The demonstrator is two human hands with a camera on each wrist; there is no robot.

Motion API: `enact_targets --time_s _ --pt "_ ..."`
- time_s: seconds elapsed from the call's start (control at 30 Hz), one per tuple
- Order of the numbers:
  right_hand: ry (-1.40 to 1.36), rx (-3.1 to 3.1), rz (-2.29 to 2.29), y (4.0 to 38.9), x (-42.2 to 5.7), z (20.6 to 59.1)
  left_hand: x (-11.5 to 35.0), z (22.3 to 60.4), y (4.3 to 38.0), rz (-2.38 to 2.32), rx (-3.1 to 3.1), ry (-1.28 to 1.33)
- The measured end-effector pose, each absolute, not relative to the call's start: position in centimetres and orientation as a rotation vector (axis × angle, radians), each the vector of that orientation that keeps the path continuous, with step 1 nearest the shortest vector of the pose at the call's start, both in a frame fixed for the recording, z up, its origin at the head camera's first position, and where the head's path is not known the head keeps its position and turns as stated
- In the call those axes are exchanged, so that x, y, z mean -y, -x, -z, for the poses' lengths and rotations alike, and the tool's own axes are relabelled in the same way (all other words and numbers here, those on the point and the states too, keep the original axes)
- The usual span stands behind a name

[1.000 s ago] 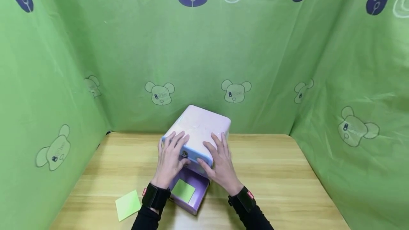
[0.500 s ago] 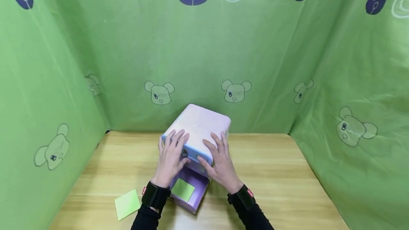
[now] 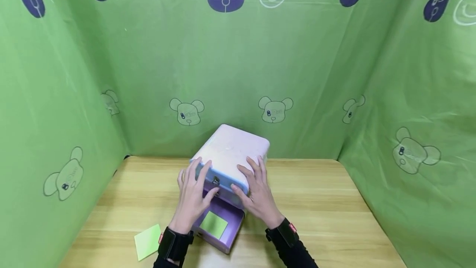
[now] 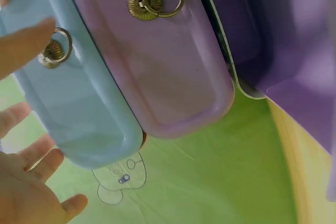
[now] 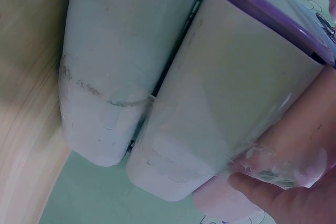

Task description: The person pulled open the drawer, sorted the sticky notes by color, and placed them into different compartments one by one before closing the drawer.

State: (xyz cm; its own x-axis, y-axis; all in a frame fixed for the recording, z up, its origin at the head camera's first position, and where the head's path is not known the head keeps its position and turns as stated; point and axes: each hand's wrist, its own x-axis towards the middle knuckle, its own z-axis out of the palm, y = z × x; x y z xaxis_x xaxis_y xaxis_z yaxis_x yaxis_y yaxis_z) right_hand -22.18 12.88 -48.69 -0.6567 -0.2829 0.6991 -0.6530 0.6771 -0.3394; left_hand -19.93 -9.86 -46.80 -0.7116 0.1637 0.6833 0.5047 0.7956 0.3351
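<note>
A small stacked drawer cabinet (image 3: 232, 146) with a pale pink top stands near the back of the table. Its blue top drawer (image 4: 100, 111) and purple middle drawer (image 4: 168, 72) are closed, each with a brass ring pull (image 4: 143, 11). The purple bottom drawer (image 3: 233, 215) is pulled out, holding a green sticky note (image 3: 213, 224). My left hand (image 3: 191, 202) has spread fingers at the cabinet's front left edge, its thumb in front of the drawer fronts. My right hand (image 3: 259, 193) holds the right front corner, fingers over the top and thumb against the blue front.
Another light green sticky note (image 3: 147, 242) lies on the wooden table (image 3: 316, 218), left of the pulled-out drawer. Green printed cloth (image 3: 230, 61) hangs behind the table and along both sides. Clear tape (image 5: 278, 163) is stuck across the cabinet's side.
My left hand has shifted left and toward me, its fingertips drawing back off the cabinet's top and uncovering the ring pull. The right hand keeps its hold; cabinet and notes stay put.
</note>
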Motion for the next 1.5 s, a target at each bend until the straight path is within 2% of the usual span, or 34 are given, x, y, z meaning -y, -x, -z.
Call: enact_targets --time_s 0.33,0.83,1.2,1.5 --pt "-0.704 2.27 -0.816 21.9 -12.5 48.7 12.5 48.5 18.2 0.701 2.234 0.385" --pt "-0.698 2.304 -0.813 21.9 -12.7 48.8 16.2 51.0 16.0 0.671 2.41 0.166" --pt "-0.692 2.299 -0.811 22.1 -12.8 49.0 20.7 52.0 14.2 0.677 2.75 -0.089" --pt "-0.686 2.306 -0.817 22.0 -12.7 48.9 22.9 54.2 13.2 0.677 2.914 -0.158"
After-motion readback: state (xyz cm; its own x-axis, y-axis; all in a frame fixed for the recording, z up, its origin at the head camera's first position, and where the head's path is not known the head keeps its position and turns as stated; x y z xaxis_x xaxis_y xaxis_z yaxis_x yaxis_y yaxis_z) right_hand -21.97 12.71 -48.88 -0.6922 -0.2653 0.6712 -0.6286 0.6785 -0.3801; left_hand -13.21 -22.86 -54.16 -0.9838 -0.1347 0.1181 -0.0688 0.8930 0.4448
